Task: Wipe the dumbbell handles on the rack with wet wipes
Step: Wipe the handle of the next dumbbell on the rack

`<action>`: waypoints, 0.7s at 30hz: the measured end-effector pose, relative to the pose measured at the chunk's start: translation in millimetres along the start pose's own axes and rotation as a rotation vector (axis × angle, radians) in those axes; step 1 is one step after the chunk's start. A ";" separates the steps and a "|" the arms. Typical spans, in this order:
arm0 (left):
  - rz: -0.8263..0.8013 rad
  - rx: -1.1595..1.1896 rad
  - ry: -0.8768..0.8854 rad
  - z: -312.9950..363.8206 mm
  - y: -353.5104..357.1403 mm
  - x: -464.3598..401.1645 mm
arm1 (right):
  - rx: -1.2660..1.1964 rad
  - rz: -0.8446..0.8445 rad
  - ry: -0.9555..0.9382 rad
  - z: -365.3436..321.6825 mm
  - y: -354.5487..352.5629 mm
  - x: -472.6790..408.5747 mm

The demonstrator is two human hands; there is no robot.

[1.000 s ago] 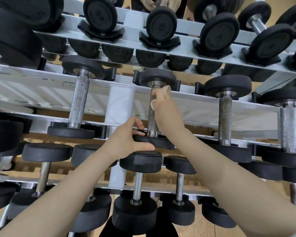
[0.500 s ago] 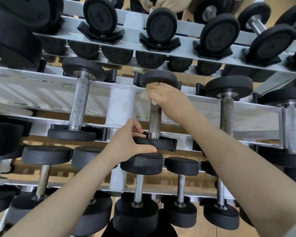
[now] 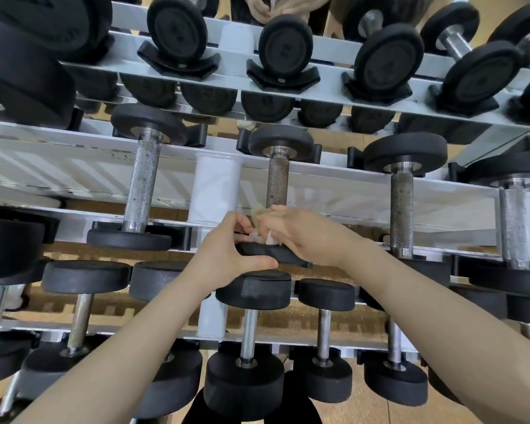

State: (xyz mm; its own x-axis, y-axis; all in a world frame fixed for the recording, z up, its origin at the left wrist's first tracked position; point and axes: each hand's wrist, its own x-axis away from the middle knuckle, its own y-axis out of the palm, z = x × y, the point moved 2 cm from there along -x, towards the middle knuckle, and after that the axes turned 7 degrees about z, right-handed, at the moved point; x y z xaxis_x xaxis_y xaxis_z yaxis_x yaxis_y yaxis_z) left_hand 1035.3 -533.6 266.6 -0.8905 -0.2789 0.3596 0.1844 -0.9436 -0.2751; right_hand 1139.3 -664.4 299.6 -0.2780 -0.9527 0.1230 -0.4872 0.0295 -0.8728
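1. The white rack (image 3: 334,175) holds rows of black dumbbells on its tiers.
2. The middle-tier dumbbell (image 3: 278,185) lies near centre.
3. The left hand (image 3: 227,255) grips its near head.
4. The right hand (image 3: 306,237) pinches a wet wipe (image 3: 262,214) around the handle's near end.

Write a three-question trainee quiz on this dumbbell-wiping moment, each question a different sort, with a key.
1. True or false: the right hand holds the wet wipe at the far end of the handle.
2. Which hand grips the near weight head? A left hand B right hand
3. Fill in: the wiped dumbbell lies on the ___ shelf of the rack.

Key: 1 false; 2 A; 3 middle
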 end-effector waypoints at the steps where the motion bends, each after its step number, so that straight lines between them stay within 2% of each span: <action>1: -0.003 0.008 -0.005 -0.8 0.4 -0.1 | 0.062 -0.005 -0.011 0.5 -2.2 -3.0; 3: -0.015 0.028 -0.010 -1.6 1.1 -1.3 | 0.239 -0.027 0.023 3.3 -6.5 -11.0; 7: -0.017 0.016 -0.013 -4.0 2.1 -2.5 | 0.379 0.136 0.111 17.5 -16.7 -26.1; 9: -0.013 0.007 -0.012 -3.1 2.2 -2.2 | 0.399 0.252 0.109 28.6 -17.6 -33.8; 12: -0.016 -0.008 -0.002 -1.2 0.7 -2.7 | 0.303 0.318 0.147 36.3 -13.3 -42.2; 14: -0.028 -0.020 -0.010 -2.7 -0.2 -3.3 | 0.216 0.283 0.117 26.7 -12.2 -42.4; 17: -0.019 -0.015 -0.001 -3.1 -1.0 -2.5 | 0.253 0.058 0.114 12.1 -2.2 -27.7; 19: -0.015 -0.028 0.003 -2.4 -0.5 -0.7 | 0.255 0.057 0.050 3.2 0.6 -17.5; 21: 0.000 -0.010 -0.001 -2.3 0.6 1.7 | 0.297 0.139 -0.062 4.2 -4.0 -18.5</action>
State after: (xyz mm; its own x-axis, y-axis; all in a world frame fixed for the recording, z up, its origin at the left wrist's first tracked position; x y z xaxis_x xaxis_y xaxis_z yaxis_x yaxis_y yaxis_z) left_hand 1033.0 -534.2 265.0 -0.8900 -0.2786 0.3608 0.1796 -0.9418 -0.2843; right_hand 1149.9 -648.2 298.9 -0.2700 -0.9625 -0.0282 -0.1833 0.0801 -0.9798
